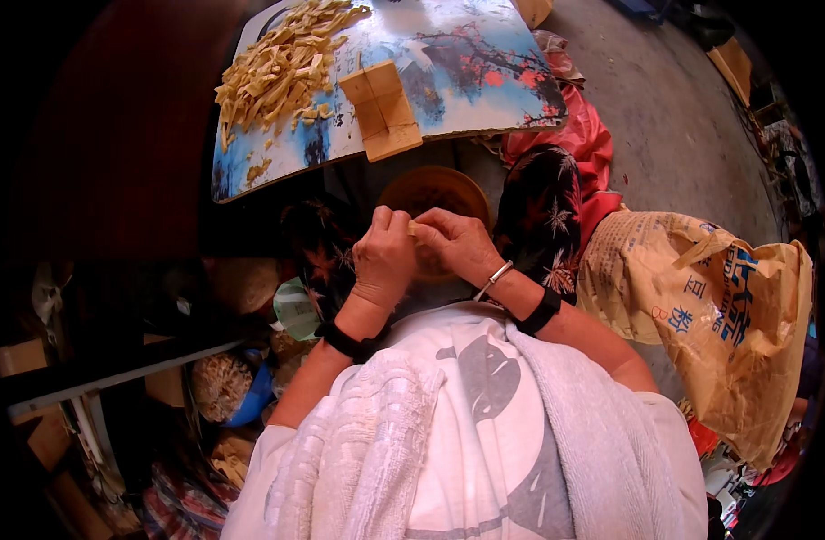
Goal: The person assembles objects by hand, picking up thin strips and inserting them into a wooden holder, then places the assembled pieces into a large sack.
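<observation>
pinched between the fingertips of the left hand (383, 258) and the right hand (464, 247) was a small pale-yellow piece (413, 229), above a round orange bowl (472, 189). from left to right, a heap of flat yellowish strips (282, 72) and an angled light-brown wooden block (381, 106) sat on a blue-and-white painted board (502, 101), then came a crumpled brown paper sack (745, 360).

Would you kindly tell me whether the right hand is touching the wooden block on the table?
Apart: the head view shows a plain gap between the right hand and the wooden block, with the brown bowl visible between them.
</observation>
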Tool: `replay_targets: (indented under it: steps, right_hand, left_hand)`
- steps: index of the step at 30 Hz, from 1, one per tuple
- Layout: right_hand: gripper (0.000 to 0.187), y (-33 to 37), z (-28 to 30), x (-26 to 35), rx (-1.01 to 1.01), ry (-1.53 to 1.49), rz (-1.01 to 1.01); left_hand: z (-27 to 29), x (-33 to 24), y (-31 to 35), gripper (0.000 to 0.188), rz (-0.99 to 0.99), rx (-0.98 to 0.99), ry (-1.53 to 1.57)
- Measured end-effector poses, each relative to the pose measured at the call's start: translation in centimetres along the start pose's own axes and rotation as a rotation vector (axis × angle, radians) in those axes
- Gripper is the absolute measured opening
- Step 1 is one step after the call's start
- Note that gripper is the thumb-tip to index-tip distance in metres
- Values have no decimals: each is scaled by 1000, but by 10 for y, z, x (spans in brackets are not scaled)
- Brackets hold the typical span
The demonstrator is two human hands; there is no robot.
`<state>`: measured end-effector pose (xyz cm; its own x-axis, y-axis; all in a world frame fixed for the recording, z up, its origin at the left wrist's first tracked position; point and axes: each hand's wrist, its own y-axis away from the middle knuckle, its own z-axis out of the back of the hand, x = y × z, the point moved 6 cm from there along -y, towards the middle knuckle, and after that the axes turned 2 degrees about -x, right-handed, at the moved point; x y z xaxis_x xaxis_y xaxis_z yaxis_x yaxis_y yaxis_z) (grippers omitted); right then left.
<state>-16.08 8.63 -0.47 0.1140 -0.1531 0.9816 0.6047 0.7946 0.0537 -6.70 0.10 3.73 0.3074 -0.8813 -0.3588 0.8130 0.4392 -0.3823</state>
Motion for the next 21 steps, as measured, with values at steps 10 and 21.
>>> replay_targets:
  steps: [10,21]
  right_hand:
    - [21,0,-5,-21,81,-348,-155]
    - [20,-10,-3,-15,92,-344,-40]
  left_hand:
    - [-1,12,-3,10,221,117,461]
    - [-13,27,9,8,668,234,1205]
